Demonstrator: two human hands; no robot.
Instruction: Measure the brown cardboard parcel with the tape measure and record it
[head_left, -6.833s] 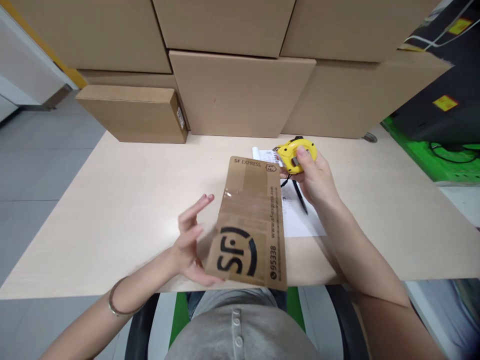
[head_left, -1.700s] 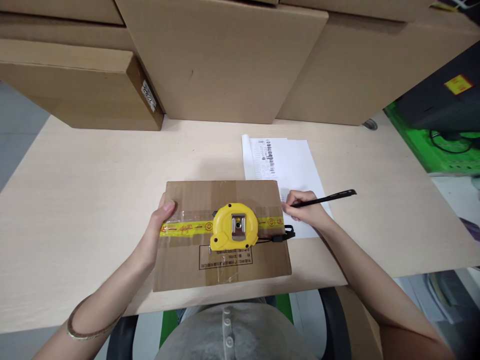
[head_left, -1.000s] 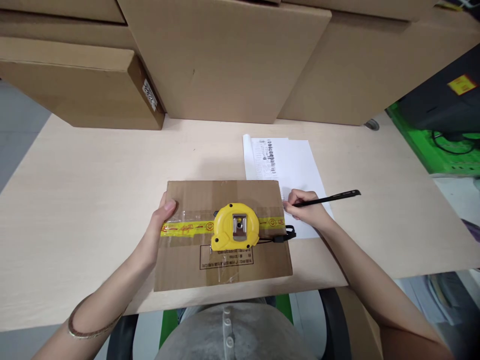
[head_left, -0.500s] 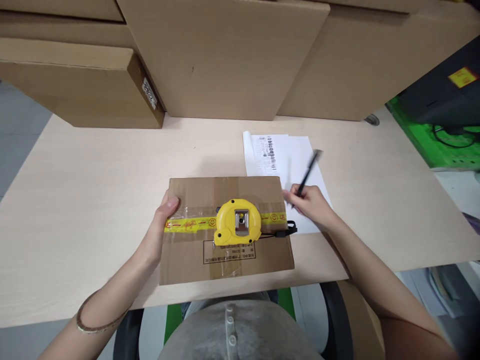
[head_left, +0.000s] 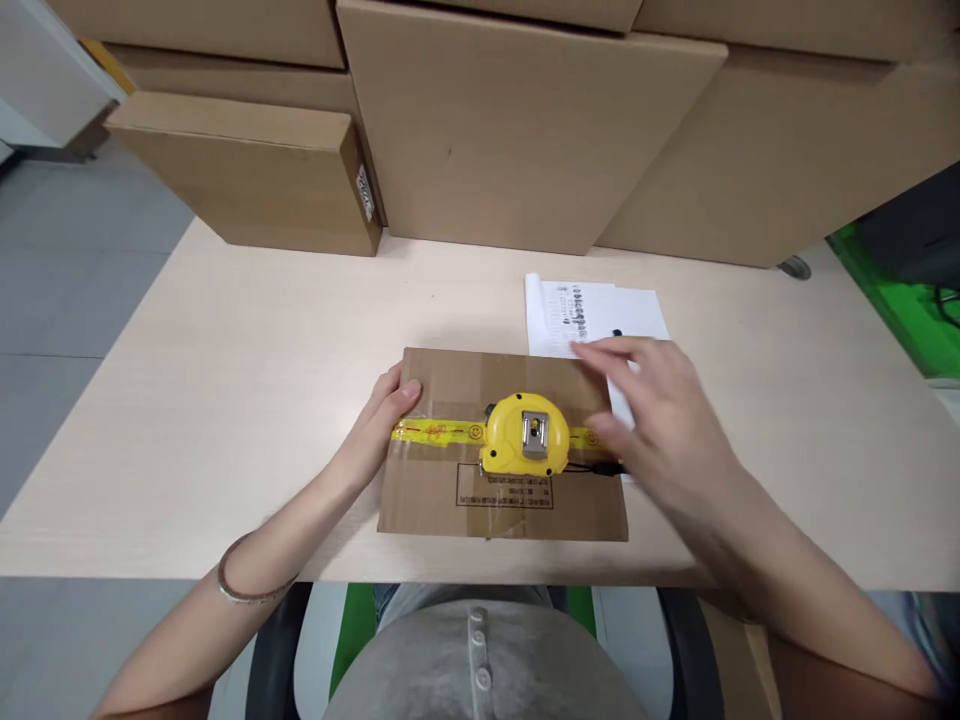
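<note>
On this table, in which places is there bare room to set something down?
A wide bare patch of tabletop lies left of the left hand, in front of the back-left box; another lies right of the right hand and the papers. The middle is crowded: the carton, tape measure on top, between both hands.

Cardboard wall (head_left: pixel 517 140) rises behind the bench (head_left: pixel 225 400)!

Over on the left, a flat brown carton (head_left: pixel 232 180) stands before it, white label (head_left: pixel 365 192) on its end. Across to the right, a round fitting (head_left: pixel 794 267) sits near a green surface (head_left: pixel 874 275) and a dark object (head_left: pixel 915 230). Far left, grey floor tiles (head_left: pixel 90 260); below, two black armrests (head_left: pixel 277 650).
</note>
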